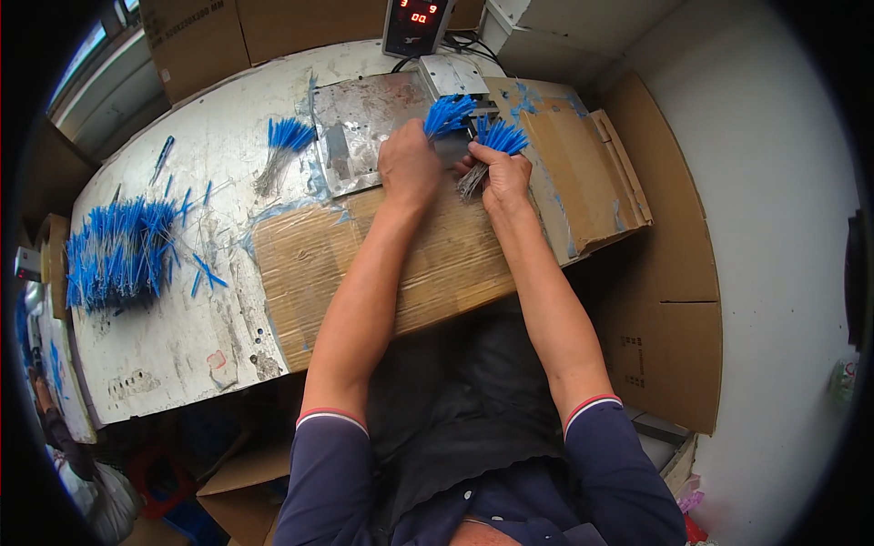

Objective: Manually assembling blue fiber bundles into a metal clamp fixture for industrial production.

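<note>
A bundle of thin blue-tipped wires [449, 116] is in my left hand [407, 166], whose fingers are closed and slightly blurred. My right hand [503, 175] grips a second bundle of blue-tipped wires [501, 136], its bare grey ends hanging below the fingers. Both hands are side by side, just in front of a small metal machine [452, 76] at the back of the table. Fingertips of the left hand are hidden behind the hand itself. Left of the hands, a loose bunch of blue-tipped wires [289, 136] lies beside a worn metal plate [364, 123].
A big heap of blue-tipped wires [118, 250] lies on the white table [191, 337] at left, near a pen [163, 156]. A box with a red digital display [417, 27] stands at the back. Cardboard [382, 273] covers the near edge; a carton [583, 173] sits right.
</note>
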`<state>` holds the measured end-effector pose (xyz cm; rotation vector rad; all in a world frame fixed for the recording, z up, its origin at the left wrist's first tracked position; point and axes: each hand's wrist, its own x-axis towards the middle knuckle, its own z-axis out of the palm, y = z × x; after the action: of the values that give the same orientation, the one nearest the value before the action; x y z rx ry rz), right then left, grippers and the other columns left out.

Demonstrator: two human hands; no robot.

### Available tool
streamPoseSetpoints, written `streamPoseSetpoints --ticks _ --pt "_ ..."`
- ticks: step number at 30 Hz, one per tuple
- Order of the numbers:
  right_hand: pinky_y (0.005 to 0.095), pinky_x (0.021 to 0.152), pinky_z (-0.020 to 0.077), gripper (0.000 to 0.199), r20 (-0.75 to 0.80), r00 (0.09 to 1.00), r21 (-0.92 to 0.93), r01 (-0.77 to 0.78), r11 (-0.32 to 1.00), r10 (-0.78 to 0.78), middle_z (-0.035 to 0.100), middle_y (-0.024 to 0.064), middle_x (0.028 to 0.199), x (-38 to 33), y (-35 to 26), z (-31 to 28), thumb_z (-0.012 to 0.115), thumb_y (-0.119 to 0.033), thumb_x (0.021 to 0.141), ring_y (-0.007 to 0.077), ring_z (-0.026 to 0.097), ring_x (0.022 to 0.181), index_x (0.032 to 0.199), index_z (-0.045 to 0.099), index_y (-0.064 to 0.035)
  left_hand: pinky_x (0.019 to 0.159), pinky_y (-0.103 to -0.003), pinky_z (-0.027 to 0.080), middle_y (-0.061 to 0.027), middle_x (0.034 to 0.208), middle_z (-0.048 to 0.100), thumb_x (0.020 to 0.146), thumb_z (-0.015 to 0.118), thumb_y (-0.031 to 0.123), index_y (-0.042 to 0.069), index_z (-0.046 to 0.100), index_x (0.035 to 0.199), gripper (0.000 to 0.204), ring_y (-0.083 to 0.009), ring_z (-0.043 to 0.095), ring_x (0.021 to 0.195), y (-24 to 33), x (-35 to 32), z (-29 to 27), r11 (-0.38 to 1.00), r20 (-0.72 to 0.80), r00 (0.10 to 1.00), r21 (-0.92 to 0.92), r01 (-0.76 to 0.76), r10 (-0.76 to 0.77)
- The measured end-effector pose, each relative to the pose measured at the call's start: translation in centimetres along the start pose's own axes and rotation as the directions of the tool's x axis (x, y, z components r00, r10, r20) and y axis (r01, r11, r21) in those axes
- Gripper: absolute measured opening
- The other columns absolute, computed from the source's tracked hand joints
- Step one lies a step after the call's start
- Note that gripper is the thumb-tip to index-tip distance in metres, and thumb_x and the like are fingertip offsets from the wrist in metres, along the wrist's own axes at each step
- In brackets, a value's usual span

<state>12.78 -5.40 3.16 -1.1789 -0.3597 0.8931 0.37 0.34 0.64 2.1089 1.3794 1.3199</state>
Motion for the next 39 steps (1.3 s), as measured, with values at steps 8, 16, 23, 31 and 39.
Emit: streamPoseSetpoints --ticks 8,16,23,31,39 --pt "0.0393 0.055 0.0627 0.013 0.007 1.000 0.026 0.011 1.000 -0.012 0.068 0.0132 0.079 0.4 0.1 -1.1 0.075 0.002 0.083 0.0243 0.069 0.063 0.091 0.065 0.0021 0.081 -0.050 0.050 -0.0196 0.090 0.068 0.082 0.062 0.002 0.003 0.066 0.105 0.024 -0.0395 0.065 0.089 -0.4 -0.1 0.4 0.999 0.006 0.999 -0.002 -0.050 0.050" --pt "0.0391 0.056 0.0627 0.010 0.016 0.999 0.046 -0.028 0.999 0.027 0.068 0.0138 0.075 -0.4 -0.7 -0.9 0.074 0.004 0.081 0.0242 0.069 0.061 0.088 0.066 0.0021 0.082 -0.049 0.050 -0.0188 0.091 0.068 0.081 0.059 0.000 0.003 0.065 0.101 0.021 -0.0378 0.065 0.090 -0.7 -0.3 0.8 0.990 0.031 0.991 0.062 -0.129 0.127" --pt "0.0364 0.046 0.0594 0.012 0.018 0.997 -0.269 -0.070 0.961 0.077 0.066 0.0151 0.070 0.1 -1.2 -0.6 0.074 0.006 0.078 0.0239 0.067 0.054 0.079 0.062 0.0038 0.076 -0.050 0.050 -0.0178 0.088 0.067 0.086 0.061 0.005 0.004 0.062 0.096 0.010 -0.0392 0.066 0.085 -0.7 0.0 0.8 0.997 -0.098 0.993 -0.004 0.072 -0.072" --pt "0.0379 0.044 0.0591 0.014 -0.036 0.997 -0.355 -0.078 0.932 0.070 0.065 0.0167 0.068 1.8 -1.1 0.0 0.074 0.007 0.078 0.0261 0.067 0.053 0.076 0.060 0.0050 0.076 -0.050 0.050 -0.0174 0.087 0.066 0.087 0.060 0.008 0.004 0.061 0.093 0.007 -0.0382 0.064 0.085 -0.6 0.1 0.9 0.996 -0.119 0.989 -0.016 0.086 -0.087" --pt "0.0409 0.047 0.0597 0.012 -0.019 0.999 -0.139 -0.031 0.990 0.029 0.066 0.0156 0.071 1.4 -0.9 -0.2 0.073 0.002 0.081 0.0264 0.068 0.055 0.079 0.062 0.0055 0.081 -0.048 0.046 -0.0156 0.088 0.067 0.086 0.061 0.007 0.005 0.062 0.094 0.008 -0.0360 0.063 0.090 -0.4 0.2 0.4 0.999 -0.104 0.994 0.010 0.035 -0.034"
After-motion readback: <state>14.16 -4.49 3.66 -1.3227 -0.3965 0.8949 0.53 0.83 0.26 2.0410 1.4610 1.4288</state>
